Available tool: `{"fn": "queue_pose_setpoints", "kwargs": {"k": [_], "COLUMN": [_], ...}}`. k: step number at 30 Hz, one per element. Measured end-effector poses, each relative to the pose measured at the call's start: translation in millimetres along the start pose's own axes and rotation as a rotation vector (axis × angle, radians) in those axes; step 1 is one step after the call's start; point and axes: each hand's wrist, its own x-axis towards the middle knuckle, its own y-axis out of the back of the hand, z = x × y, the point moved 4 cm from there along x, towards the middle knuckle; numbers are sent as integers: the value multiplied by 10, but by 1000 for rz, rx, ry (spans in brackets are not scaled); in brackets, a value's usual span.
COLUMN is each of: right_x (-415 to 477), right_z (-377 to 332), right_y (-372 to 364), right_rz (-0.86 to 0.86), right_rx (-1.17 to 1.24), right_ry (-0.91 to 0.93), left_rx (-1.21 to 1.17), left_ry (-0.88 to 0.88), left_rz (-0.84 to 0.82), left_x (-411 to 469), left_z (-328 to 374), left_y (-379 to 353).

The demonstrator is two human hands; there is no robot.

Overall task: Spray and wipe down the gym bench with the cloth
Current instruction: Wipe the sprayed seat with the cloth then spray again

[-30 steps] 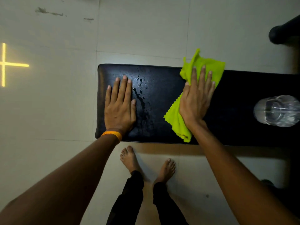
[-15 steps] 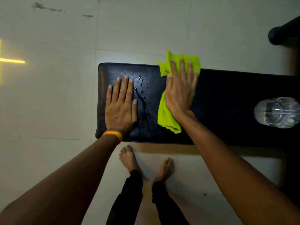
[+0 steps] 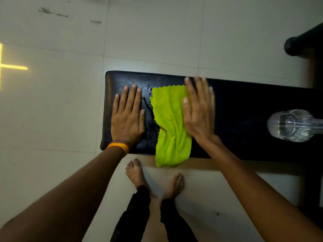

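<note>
The black padded gym bench (image 3: pixel 244 119) runs from the middle of the view to the right edge. My left hand (image 3: pixel 128 116) lies flat on its left end, fingers straight, an orange band at the wrist. Water droplets glisten on the pad just right of that hand. A lime-green cloth (image 3: pixel 170 126) lies spread across the bench, its near end hanging over the front edge. My right hand (image 3: pixel 199 109) presses flat on the cloth's right side, fingers straight and slightly blurred. A clear plastic bottle (image 3: pixel 293 128) lies on the bench at the far right.
Pale floor tiles (image 3: pixel 157 32) surround the bench. My bare feet (image 3: pixel 153 177) stand just in front of the bench's near edge. A black rounded equipment part (image 3: pixel 297 44) juts in at the upper right. A yellow cross of light (image 3: pixel 10 67) shows on the floor at left.
My right hand has swept the cloth leftward along the bench toward my left hand, and the cloth has spread out with its end over the front edge. The left hand stays put.
</note>
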Motion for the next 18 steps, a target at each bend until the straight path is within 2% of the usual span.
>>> {"fn": "queue_pose_setpoints", "kwargs": {"k": [2, 5, 9, 12, 15, 18], "right_x": [142, 132, 135, 119, 103, 101], "right_z": [232, 343, 364, 406, 420, 429], "right_y": [-7, -99, -110, -107, -102, -112], "right_rz": [40, 39, 116, 166, 201, 217], "right_rx": [-94, -190, -97, -17, 11, -10], "right_ry": [-125, -135, -104, -111, -99, -82], "left_rx": [-13, -84, -309, -380, -235, -88], "left_ry": [1, 8, 114, -6, -30, -24], "left_rz": [-7, 16, 145, 117, -13, -66], "left_x": [0, 7, 68, -1, -139, 5], "left_z": [5, 17, 284, 988, 1326, 1077], "left_y": [16, 57, 288, 350, 38, -162]}}
